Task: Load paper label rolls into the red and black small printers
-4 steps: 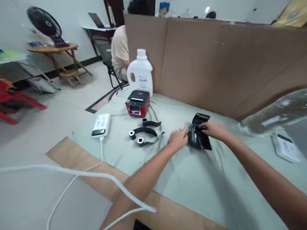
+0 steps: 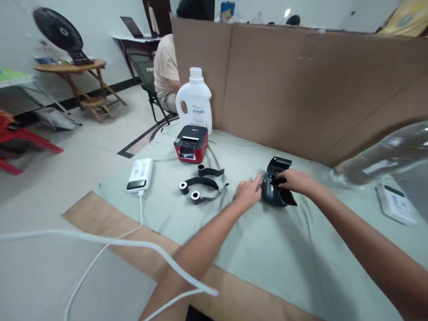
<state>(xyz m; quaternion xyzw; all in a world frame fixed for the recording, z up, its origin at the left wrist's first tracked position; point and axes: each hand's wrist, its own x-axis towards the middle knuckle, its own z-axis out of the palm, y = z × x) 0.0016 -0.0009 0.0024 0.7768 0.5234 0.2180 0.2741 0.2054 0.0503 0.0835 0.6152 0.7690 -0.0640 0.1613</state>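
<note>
A small dark label printer (image 2: 272, 191) stands on the pale green cloth with its lid (image 2: 280, 165) raised. My right hand (image 2: 294, 180) reaches into its open top, fingers pinched on a black paper roll that they mostly hide. The roll's loose black strip (image 2: 288, 196) hangs over the printer's front right. At the printer's left side, my left hand (image 2: 249, 192) rests with its index finger stretched out against the casing, holding nothing. Left of that hand lie several small rolls with black tails (image 2: 200, 182). Farther back sits a red and black label printer (image 2: 191, 143).
A white jug (image 2: 195, 102) stands behind the red printer. A tall cardboard panel (image 2: 284, 89) borders the back. At left is a white power bank (image 2: 139, 175) with a white cable (image 2: 133, 243) crossing the foreground. Clear plastic wrap (image 2: 384, 156) lies right. A seated person (image 2: 167, 71) is behind.
My right hand has moved slightly down and left into the printer's open top. The black strip now hangs shorter and more to the right. My left hand stays at the printer's side.
</note>
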